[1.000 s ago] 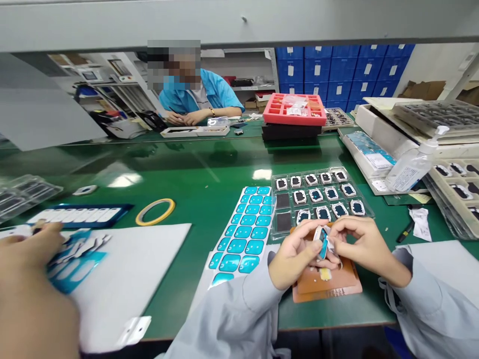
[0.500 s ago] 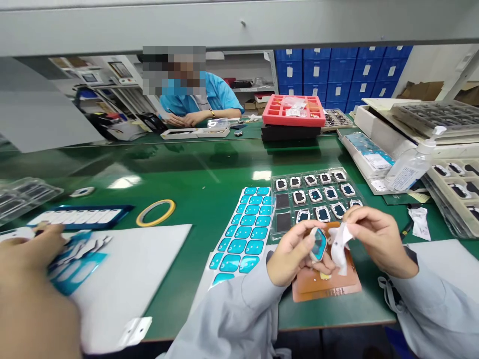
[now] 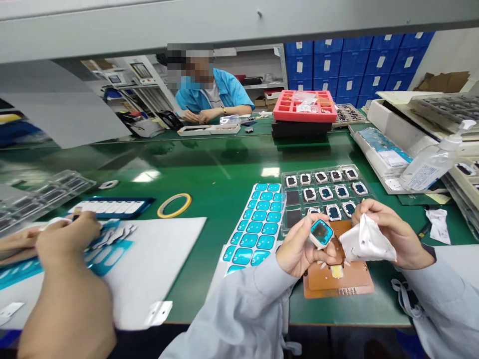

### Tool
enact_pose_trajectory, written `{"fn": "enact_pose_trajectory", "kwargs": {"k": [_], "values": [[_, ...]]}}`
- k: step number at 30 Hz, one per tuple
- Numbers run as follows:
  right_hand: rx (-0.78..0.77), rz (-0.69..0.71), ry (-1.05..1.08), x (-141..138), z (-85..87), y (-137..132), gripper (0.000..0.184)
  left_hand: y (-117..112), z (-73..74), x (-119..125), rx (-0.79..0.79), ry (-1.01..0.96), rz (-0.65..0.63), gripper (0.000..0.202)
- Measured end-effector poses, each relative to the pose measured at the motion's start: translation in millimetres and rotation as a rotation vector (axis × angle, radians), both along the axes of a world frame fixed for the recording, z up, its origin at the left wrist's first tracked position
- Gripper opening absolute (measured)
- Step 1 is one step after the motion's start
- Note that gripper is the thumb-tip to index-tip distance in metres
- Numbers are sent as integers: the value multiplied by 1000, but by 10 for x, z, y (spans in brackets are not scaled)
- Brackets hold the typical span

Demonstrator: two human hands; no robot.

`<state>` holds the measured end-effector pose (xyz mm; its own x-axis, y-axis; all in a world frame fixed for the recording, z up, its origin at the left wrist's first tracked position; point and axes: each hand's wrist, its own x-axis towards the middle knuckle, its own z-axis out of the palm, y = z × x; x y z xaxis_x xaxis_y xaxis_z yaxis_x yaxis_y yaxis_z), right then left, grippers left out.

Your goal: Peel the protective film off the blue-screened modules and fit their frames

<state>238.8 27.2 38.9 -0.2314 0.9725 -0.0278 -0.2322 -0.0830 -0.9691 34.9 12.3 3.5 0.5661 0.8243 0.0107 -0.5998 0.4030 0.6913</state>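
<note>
My left hand (image 3: 299, 249) is closed on a watch case (image 3: 322, 233), white-rimmed with a blue film round its dark face, which is tilted up towards me. To its right, my right hand (image 3: 392, 232) pinches a white wiping cloth (image 3: 368, 242) that hangs down in folds, apart from the watch case. Under both hands lies an orange-brown mat (image 3: 339, 286) with a small yellow patch. Just behind is a clear tray (image 3: 290, 198) with rows of similar cases. A sheet of blue stickers (image 3: 254, 227) lies left of my left hand.
At the left, a co-worker's arm (image 3: 67, 299) reaches over a white sheet (image 3: 149, 269). A yellow tape roll (image 3: 174, 205) lies mid-table. A pump bottle (image 3: 430, 162) and stacked trays (image 3: 441, 112) stand right. Across the table sits a person in blue (image 3: 232, 89) behind a red tray (image 3: 305, 107).
My left hand has turned the watch case so its face shows more. The cloth in my right hand has moved right and spread wider. The view has swung slightly left.
</note>
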Motion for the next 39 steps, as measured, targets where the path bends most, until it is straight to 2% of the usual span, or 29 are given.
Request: {"fn": "enact_pose_trajectory", "kwargs": {"k": [10, 16, 18, 21, 22, 26, 31, 33, 36, 39], "values": [[14, 225, 133, -79, -29, -45, 19, -4, -9, 7, 90, -27, -38, 41], [108, 199, 70, -16, -59, 2, 18, 13, 33, -51, 121, 50, -15, 43], [137, 107, 37, 82, -43, 68, 16, 107, 46, -115, 145, 195, 93, 44], [155, -70, 12, 282, 8, 195, 12, 357, -16, -247, 227, 562, 435, 44], [151, -105, 13, 346, 22, 234, 11, 455, -63, -292, 251, 649, 514, 44], [99, -100, 16, 492, 25, 329, 8, 782, -292, -431, 354, 883, 683, 41], [39, 60, -146, 517, -41, 354, 8, 937, -411, -493, 593, 1158, 754, 48], [64, 5, -177, 546, -61, 370, 8, 952, -418, -501, 680, 1257, 754, 50], [119, -164, -120, 611, -75, 401, 7, 962, -448, -500, 784, 1396, 742, 58], [135, -238, -80, 649, -70, 413, 6, 976, -518, -472, 858, 1521, 706, 65]]}}
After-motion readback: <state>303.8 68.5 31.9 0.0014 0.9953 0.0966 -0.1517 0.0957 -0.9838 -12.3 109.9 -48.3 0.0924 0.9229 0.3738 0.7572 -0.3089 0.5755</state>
